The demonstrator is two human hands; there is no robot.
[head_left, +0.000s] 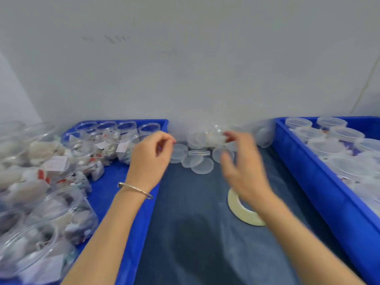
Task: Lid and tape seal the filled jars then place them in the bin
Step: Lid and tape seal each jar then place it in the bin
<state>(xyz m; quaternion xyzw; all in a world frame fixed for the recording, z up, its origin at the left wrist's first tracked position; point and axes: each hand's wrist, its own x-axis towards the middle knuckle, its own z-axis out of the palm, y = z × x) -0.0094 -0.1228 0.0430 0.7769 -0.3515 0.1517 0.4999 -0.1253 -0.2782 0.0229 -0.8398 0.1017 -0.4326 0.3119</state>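
My left hand (152,157) hovers over the inner rim of the left blue bin (115,182), fingers curled in with the thumb against the forefinger; nothing shows in it. My right hand (242,167) is blurred, its fingers spread and reaching into a pile of clear lids (197,161) on the dark blue cloth. Its fingertips are at a clear jar (213,136) lying among the lids; I cannot tell if they touch it. A pale roll of tape (236,204) lies flat on the cloth, partly hidden under my right wrist.
The left bin holds several filled, open jars (107,138), with more piled at the far left (41,202). A second blue bin (320,182) on the right holds several lidded jars (345,136). A grey wall stands close behind the lids.
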